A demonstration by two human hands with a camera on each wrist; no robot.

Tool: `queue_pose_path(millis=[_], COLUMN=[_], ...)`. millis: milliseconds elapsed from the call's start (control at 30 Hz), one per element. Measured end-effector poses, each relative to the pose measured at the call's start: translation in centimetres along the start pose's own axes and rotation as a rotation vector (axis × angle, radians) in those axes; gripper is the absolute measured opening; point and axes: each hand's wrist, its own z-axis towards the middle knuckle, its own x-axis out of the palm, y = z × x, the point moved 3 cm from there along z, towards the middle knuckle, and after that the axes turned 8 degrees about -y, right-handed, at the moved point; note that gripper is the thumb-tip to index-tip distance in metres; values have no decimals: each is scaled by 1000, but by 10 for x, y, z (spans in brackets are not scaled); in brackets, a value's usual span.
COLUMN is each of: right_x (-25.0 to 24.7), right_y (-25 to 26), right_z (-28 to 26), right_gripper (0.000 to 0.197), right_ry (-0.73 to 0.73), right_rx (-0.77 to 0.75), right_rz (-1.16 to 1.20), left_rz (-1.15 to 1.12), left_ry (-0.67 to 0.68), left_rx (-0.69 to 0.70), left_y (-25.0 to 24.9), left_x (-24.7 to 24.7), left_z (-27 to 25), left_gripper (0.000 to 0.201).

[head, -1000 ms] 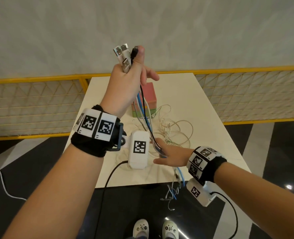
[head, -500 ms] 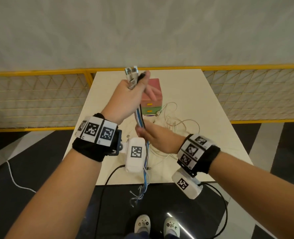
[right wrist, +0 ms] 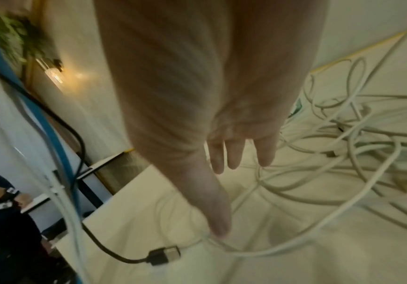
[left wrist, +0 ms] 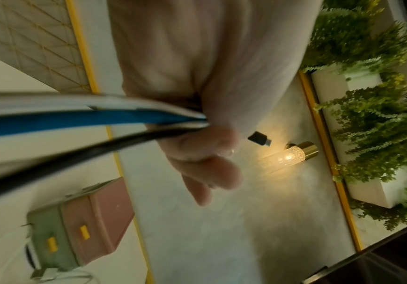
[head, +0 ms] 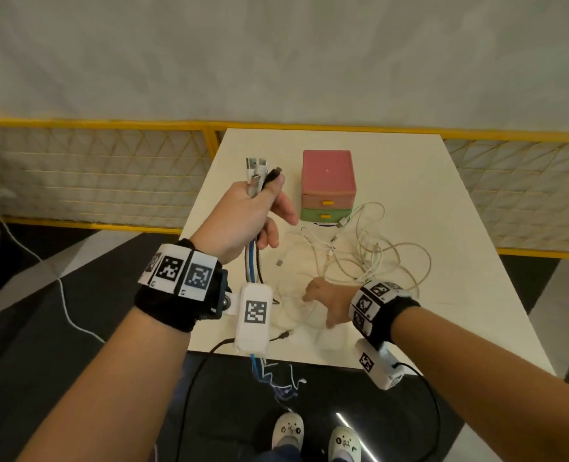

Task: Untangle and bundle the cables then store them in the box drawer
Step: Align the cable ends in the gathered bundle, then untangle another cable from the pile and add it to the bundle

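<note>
My left hand (head: 265,208) is raised over the table's left side and grips a bundle of cables (head: 254,261), blue, black and white. Their plugs (head: 258,173) stick up out of my fist. The strands hang past the table's front edge. In the left wrist view my left hand (left wrist: 212,153) pinches the blue cable (left wrist: 75,119) with the others. My right hand (head: 314,301) is open, low over a tangle of white cables (head: 366,255). The right wrist view shows my right hand (right wrist: 224,192) with straight fingers and its thumb on a white cable (right wrist: 258,251). The pink and green box drawer (head: 328,191) stands shut.
A black USB plug (right wrist: 165,255) lies on the cream table (head: 476,261) near its front edge (head: 309,360). A yellow mesh fence (head: 93,168) runs behind the table. Wrist camera leads dangle below both arms. Another person's arm (right wrist: 2,194) shows at the left.
My left hand has lowered the bundle and moved it left. My right hand has let go of the hanging strands and gone right and down, open, over the white tangle.
</note>
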Motion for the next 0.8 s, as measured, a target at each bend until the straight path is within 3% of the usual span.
queue_pose_path(millis=[100, 267, 533, 667, 800], right_x=[7, 13, -2, -16, -50], right_y=[-1, 6, -2, -5, -2], right_z=[19, 45, 54, 41, 10], right_gripper=[54, 50, 26, 24, 15], right_ry=[-111, -97, -259, -460, -720], right_rx=[27, 61, 202, 98, -65], right_rz=[45, 82, 172, 228, 511], left_rz=[22, 22, 15, 50, 69], left_ry=[35, 35, 6, -13, -42], left_rx=[-54, -96, -107, -72, -67], left_y=[13, 27, 33, 36, 42], left_x=[2, 4, 5, 6, 9], left_z=[1, 8, 17, 23, 30], left_gripper=[46, 45, 45, 45, 40])
